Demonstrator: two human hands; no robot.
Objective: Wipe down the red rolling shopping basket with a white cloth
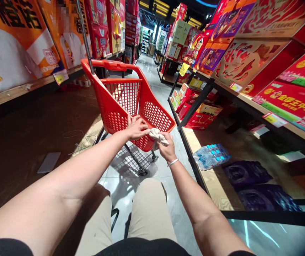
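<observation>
**Right hand point(167, 147) clamping white cloth point(158, 135) at red cart point(115, 120)**

Cloth is sitting bunched at the near end of the cart's basket, right fingers closing around it. Left hand point(137, 128) is reaching over the same end, just left of the cloth, fingers spreading; can't tell if it's pinching cloth or rim. White bracelet point(173, 162) is circling the right wrist. Cart is standing in the aisle, handle point(112, 64) pointing far. Right side: shrink-wrapped bottles point(212, 156) are lying on the low wooden shelf point(205, 186), dark purple packs point(247, 174) lying nearer. Red gift boxes point(288, 103) are filling the shelf above. Left side: orange cartons point(52, 39) are lining the upper shelf point(14, 93).
</observation>
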